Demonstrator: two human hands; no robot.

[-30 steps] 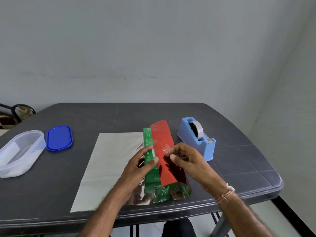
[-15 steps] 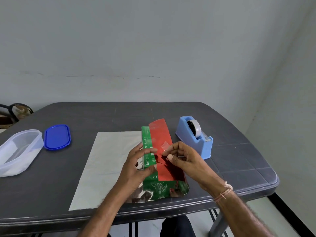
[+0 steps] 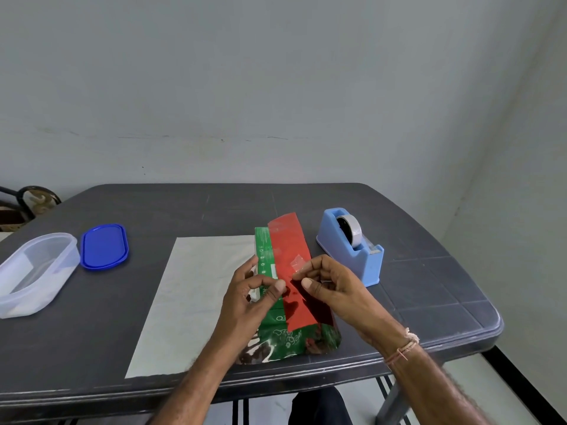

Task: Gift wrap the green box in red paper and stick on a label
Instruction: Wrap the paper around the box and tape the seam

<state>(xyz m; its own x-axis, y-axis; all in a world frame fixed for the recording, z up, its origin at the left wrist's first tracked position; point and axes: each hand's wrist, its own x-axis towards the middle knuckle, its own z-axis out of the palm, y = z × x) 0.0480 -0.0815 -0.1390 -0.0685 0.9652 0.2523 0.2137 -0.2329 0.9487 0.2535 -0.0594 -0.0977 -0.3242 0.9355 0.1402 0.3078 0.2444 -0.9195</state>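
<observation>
Now the risk: that clear tape piece (image 3: 296,265) could fold onto itself or land crooked, and if the left thumb eases, the red paper (image 3: 288,256) edge springs off the green box (image 3: 266,256), which lies mid-tabletop (image 3: 184,210) on the paper's pale reverse side. Left hand (image 3: 248,299) is curled around the box's left side, thumb pressing the seam. Right hand (image 3: 331,286) is arched above the red flap, thumb and forefinger pinching the tape. Further right sits the blue tape dispenser (image 3: 352,250), close by.
</observation>
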